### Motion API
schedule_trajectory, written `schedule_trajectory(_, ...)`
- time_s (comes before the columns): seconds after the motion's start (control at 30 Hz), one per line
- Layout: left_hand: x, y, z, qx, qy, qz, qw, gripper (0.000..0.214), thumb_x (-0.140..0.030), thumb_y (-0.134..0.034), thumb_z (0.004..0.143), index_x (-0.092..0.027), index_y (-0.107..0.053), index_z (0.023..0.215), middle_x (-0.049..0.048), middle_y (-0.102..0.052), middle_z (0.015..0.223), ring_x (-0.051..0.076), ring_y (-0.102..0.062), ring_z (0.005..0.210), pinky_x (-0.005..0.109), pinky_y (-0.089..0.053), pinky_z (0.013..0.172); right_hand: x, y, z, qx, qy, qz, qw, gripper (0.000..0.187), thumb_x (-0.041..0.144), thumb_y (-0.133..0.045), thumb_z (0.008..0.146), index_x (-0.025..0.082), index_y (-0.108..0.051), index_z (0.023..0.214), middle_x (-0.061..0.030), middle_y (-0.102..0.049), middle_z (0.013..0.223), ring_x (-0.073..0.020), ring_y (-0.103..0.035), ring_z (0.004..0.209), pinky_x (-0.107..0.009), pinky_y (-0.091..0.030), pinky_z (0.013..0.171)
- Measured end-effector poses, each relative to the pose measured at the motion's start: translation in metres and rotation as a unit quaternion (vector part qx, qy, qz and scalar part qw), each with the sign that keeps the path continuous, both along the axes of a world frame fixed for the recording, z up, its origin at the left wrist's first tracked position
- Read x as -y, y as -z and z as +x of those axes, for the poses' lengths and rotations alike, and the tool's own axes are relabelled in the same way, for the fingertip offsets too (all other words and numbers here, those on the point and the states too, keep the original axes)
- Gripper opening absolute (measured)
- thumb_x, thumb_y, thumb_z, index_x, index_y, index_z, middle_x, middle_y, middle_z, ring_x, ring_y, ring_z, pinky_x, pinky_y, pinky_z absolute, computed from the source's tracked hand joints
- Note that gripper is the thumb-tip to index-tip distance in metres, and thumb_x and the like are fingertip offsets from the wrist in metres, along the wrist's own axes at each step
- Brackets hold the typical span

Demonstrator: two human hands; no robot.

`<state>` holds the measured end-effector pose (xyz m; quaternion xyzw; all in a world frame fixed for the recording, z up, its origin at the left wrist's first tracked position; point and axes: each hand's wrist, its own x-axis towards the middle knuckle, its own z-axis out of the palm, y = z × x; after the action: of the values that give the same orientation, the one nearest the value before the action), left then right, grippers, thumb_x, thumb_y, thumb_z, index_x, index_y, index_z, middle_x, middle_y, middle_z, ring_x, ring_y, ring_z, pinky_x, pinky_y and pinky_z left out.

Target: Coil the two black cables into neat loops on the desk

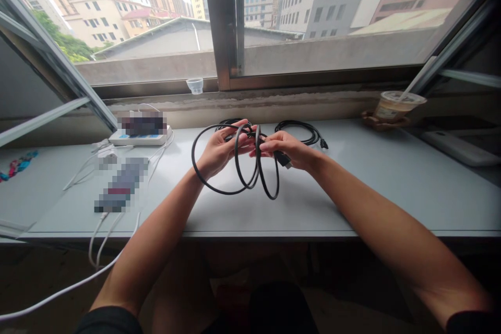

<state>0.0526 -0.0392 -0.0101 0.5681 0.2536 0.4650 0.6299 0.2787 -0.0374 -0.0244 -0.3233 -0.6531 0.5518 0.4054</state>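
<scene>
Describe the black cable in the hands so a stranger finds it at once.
Under the window runs a grey desk. Above its middle, the left hand and right hand grip a black cable wound in big loops. The other black cable lies flat on the desk behind them, and the cables at the left are white.

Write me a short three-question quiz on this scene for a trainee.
1. True or false: the left hand and the right hand both grip the looped black cable over the pale grey tabletop.
2. Where on that tabletop does the clear plastic drink cup with a straw stand? A far left; B middle; C far right.
3. What lies on the tabletop just behind the right hand?
Key: 1 true; 2 C; 3 a second coiled black cable.
</scene>
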Motion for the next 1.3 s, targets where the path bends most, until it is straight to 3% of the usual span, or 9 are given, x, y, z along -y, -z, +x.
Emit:
schedule_trajectory(0.23,-0.018,-0.008,-0.029,-0.138,-0.054,0.077,0.986,0.069,-0.053,-0.083,0.085,-0.015,-0.067,0.141,0.0172,-0.079,0.121,0.029,-0.079,0.102,0.036,-0.061,0.084,-0.011,-0.004,0.021,-0.097,0.015,-0.061,0.993,0.031,0.043,-0.086,0.074,0.019,-0.066,0.067,-0.0105,-0.075,0.086,-0.0288,-0.075,0.089,-0.050,-0.061,0.092)
schedule_trajectory(0.43,-0.041,-0.007,-0.056,-0.204,-0.228,0.164,0.938,0.023,-0.032,-0.067,0.083,-0.015,-0.078,0.094,0.0068,-0.076,0.084,0.018,-0.067,0.075,0.029,-0.051,0.067,-0.020,-0.007,0.037,-0.168,0.061,-0.035,0.983,0.026,0.042,-0.079,0.081,0.022,-0.064,0.075,-0.0117,-0.079,0.111,-0.0282,-0.075,0.099,-0.047,-0.062,0.095)
schedule_trajectory(0.57,-0.039,0.000,-0.046,-0.176,-0.158,0.089,0.968,0.027,-0.041,-0.053,0.092,-0.020,-0.061,0.075,0.0010,-0.053,0.060,0.014,-0.048,0.052,0.027,-0.038,0.050,-0.014,-0.006,0.025,-0.166,0.070,-0.063,0.982,0.025,0.031,-0.080,0.083,0.023,-0.066,0.102,-0.0098,-0.076,0.119,-0.0210,-0.074,0.093,-0.041,-0.064,0.089)
schedule_trajectory(0.7,-0.028,0.005,-0.031,-0.246,-0.163,0.097,0.950,0.035,-0.056,-0.058,0.097,-0.023,-0.055,0.087,-0.0040,-0.048,0.062,0.012,-0.046,0.051,0.025,-0.041,0.052,-0.010,-0.003,0.015,-0.176,0.054,-0.071,0.980,0.073,0.015,-0.082,0.073,0.032,-0.056,0.138,-0.0016,-0.072,0.112,-0.0128,-0.068,0.078,-0.030,-0.062,0.073)
schedule_trajectory(0.83,-0.018,0.005,-0.025,-0.351,-0.189,0.176,0.900,0.018,-0.040,-0.059,0.099,-0.022,-0.059,0.100,-0.0028,-0.056,0.069,0.014,-0.051,0.061,0.026,-0.042,0.061,-0.011,0.002,0.006,-0.166,0.051,-0.089,0.981,0.058,0.030,-0.083,0.080,0.028,-0.064,0.135,0.0012,-0.062,0.094,-0.0084,-0.052,0.059,-0.023,-0.047,0.049)
schedule_trajectory(0.97,-0.010,0.001,-0.023,-0.335,-0.149,0.188,0.911,0.032,-0.049,-0.049,0.105,-0.021,-0.064,0.104,-0.0008,-0.057,0.076,0.016,-0.050,0.068,0.027,-0.041,0.066,-0.012,0.004,0.000,-0.140,0.086,-0.080,0.983,0.045,0.054,-0.079,0.089,0.025,-0.071,0.123,0.0044,-0.048,0.076,-0.0055,-0.031,0.047,-0.020,-0.025,0.036)
schedule_trajectory(1.07,-0.008,0.000,-0.019,-0.307,-0.129,0.191,0.924,0.045,-0.060,-0.045,0.105,-0.021,-0.066,0.104,0.0002,-0.059,0.082,0.016,-0.051,0.072,0.027,-0.042,0.067,-0.012,0.005,-0.001,-0.128,0.119,-0.038,0.984,0.045,0.057,-0.083,0.085,0.022,-0.074,0.113,0.0031,-0.051,0.075,-0.0059,-0.035,0.048,-0.020,-0.031,0.036)
schedule_trajectory(1.17,-0.008,0.000,-0.016,-0.337,-0.122,0.242,0.902,0.032,-0.049,-0.050,0.104,-0.021,-0.065,0.104,0.0016,-0.064,0.088,0.018,-0.055,0.080,0.028,-0.043,0.074,-0.011,0.007,-0.002,-0.099,0.122,-0.004,0.988,0.047,0.056,-0.083,0.084,0.020,-0.074,0.113,-0.0004,-0.060,0.082,-0.0076,-0.045,0.051,-0.022,-0.041,0.039)
schedule_trajectory(1.3,-0.007,0.001,-0.015,-0.390,-0.085,0.264,0.878,0.031,-0.037,-0.042,0.106,-0.021,-0.056,0.084,0.0003,-0.060,0.076,0.016,-0.050,0.070,0.030,-0.039,0.071,-0.007,0.008,-0.006,-0.045,0.089,-0.019,0.995,0.054,0.061,-0.077,0.088,0.022,-0.073,0.125,0.0045,-0.050,0.071,-0.0062,-0.035,0.046,-0.020,-0.034,0.034)
